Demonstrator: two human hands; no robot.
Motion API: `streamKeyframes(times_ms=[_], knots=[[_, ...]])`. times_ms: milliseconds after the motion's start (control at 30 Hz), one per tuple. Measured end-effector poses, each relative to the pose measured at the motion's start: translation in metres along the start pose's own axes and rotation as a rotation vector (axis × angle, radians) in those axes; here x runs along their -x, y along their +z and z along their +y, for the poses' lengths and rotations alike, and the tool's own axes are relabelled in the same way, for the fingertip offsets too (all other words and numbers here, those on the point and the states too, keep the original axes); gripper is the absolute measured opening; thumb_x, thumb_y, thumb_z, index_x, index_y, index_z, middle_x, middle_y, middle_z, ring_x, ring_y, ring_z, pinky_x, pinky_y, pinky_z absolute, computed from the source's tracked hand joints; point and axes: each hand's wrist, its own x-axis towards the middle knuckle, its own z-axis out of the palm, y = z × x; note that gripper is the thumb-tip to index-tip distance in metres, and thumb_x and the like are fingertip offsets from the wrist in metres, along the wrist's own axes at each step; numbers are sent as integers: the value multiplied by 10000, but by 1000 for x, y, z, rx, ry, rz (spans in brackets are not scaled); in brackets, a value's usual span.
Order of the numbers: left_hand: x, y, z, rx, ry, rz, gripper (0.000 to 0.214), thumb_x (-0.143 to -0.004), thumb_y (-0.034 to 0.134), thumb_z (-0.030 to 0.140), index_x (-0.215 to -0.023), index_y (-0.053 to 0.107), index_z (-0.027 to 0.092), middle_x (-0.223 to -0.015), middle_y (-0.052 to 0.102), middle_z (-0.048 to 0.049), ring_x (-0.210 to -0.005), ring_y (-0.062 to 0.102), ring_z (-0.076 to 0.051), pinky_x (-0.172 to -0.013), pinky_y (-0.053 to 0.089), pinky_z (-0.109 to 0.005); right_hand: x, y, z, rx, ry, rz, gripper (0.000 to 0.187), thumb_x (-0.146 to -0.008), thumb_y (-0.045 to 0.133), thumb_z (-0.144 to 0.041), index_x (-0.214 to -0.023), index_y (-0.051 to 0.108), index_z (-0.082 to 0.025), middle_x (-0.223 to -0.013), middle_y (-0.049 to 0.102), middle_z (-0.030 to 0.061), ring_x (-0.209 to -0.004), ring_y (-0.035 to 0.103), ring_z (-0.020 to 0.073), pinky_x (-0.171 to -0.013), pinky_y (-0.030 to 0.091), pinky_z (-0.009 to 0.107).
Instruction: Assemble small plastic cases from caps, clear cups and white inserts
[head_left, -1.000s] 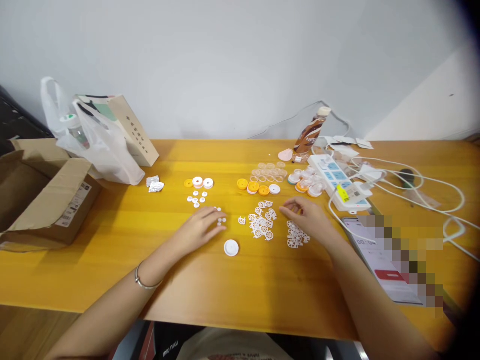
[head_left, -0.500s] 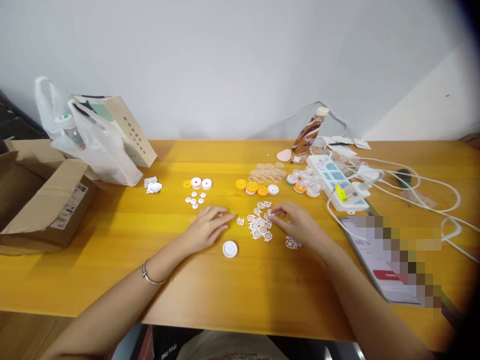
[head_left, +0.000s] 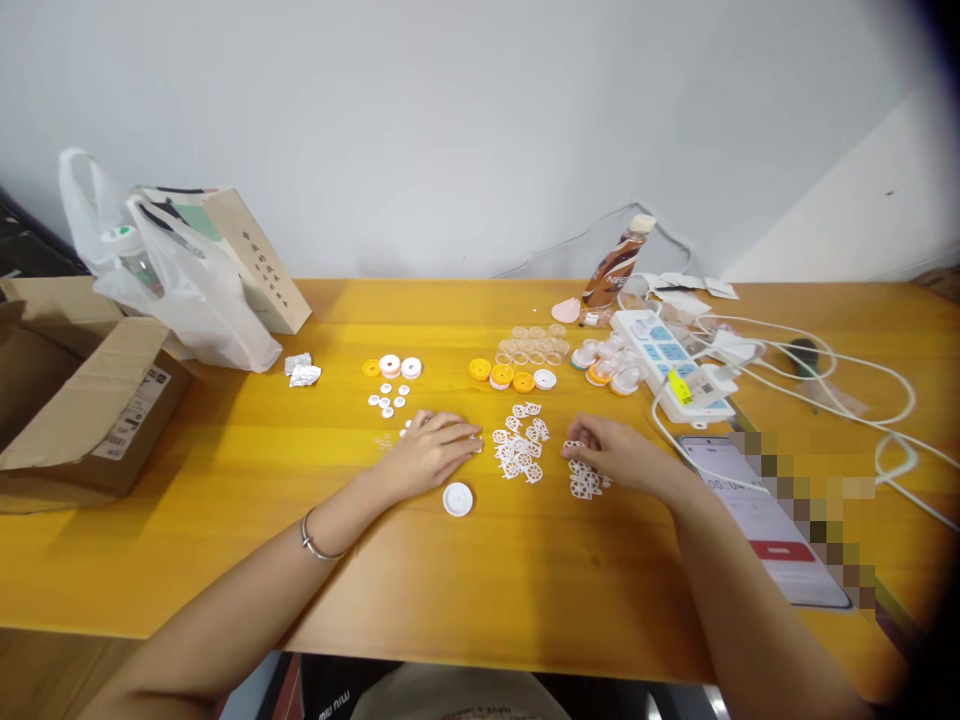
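My left hand (head_left: 431, 452) lies palm down with its fingers stretched out. Its fingertips cover most of a small white piece on the table. Just below this hand sits a round white cap-like disc (head_left: 457, 499). Thumb and fingers of my right hand (head_left: 611, 452) are closed at a white spoked piece (head_left: 574, 450), over a small group of similar white spoked pieces (head_left: 583, 486). Between the hands lies a larger loose pile of white spoked pieces (head_left: 517, 455). Small white round parts (head_left: 386, 399) lie beyond my left hand.
Orange and white discs (head_left: 502, 377) and clear rings (head_left: 532, 346) are set out farther back. A power strip (head_left: 675, 365) with cables, a phone (head_left: 765, 530) and a bottle (head_left: 619, 265) stand to the right. A cardboard box (head_left: 90, 400) and plastic bag (head_left: 202, 300) occupy the left.
My right hand has moved right, from the large pile to the small group of spoked pieces. My left hand has shifted slightly right, its fingertips now over the single white piece.
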Motion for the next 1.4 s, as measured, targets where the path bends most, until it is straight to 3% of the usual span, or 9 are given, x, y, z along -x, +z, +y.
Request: streamKeyframes(times_ms=[267,400,567,767,900,1100,1200,1300,1400], knots=[[4,6,-2,-76,9,66,238,-920,402,199,-1044,604,216,-1087,646,-55,-1042,521,-183,-822,279,-354,-6,6,-6,-33,-10,144,117,-741,542,-318,-703,579,-215,-619,623,5,-563,555,159,-523,399,270],[5,6,-2,-78,18,104,217,-912,423,198,-1027,606,219,-1039,663,-42,-1014,537,-178,-820,280,-356,-6,3,-7,-78,-1,285,117,-693,599,-315,-728,592,-203,-694,636,29,-597,561,169,-547,418,290],[5,4,-1,-17,-17,190,172,-883,469,201,-997,598,207,-1020,660,-52,-1004,545,-176,-824,309,-345,-6,14,-15,-379,-21,394,207,-684,635,-362,-796,593,-193,-708,641,27,-653,593,174,-624,467,316],[11,0,1,81,-106,241,84,-853,484,184,-874,566,178,-1003,654,-63,-916,563,-167,-797,384,-320,-4,41,-47,-879,-104,259,201,-677,670,-326,-831,612,-211,-815,645,14,-767,594,151,-744,478,315],[17,-3,2,126,-128,262,57,-839,499,161,-860,550,176,-967,650,-65,-861,570,-163,-774,413,-319,-4,49,-53,-1109,-27,202,304,-592,757,-280,-851,620,-197,-747,627,-16,-707,592,113,-744,480,286],[20,-5,4,238,-119,313,85,-835,507,149,-904,548,177,-962,633,-77,-887,575,-167,-801,446,-332,-1,55,-63,-1401,63,59,279,-565,785,-283,-723,576,-189,-765,684,-5,-741,647,125,-737,491,261],[21,-6,8,294,-140,343,141,-828,525,153,-966,540,176,-940,629,-70,-884,577,-162,-805,458,-322,1,56,-75,-1459,19,36,269,-644,738,-324,-787,538,-215,-711,690,-24,-607,648,108,-620,503,244],[22,-7,11,364,-218,387,274,-828,534,177,-1100,507,172,-946,622,-68,-844,583,-144,-763,479,-290,0,59,-82,-1379,-27,35,226,-692,702,-336,-821,564,-213,-595,662,-48,-423,559,57,-471,438,181],[22,-8,11,476,-248,401,324,-824,539,184,-1147,520,174,-938,625,-64,-812,593,-130,-767,493,-280,-2,65,-81,-1314,-48,-33,228,-701,696,-316,-884,632,-195,-644,672,-29,-508,582,47,-530,450,165]])
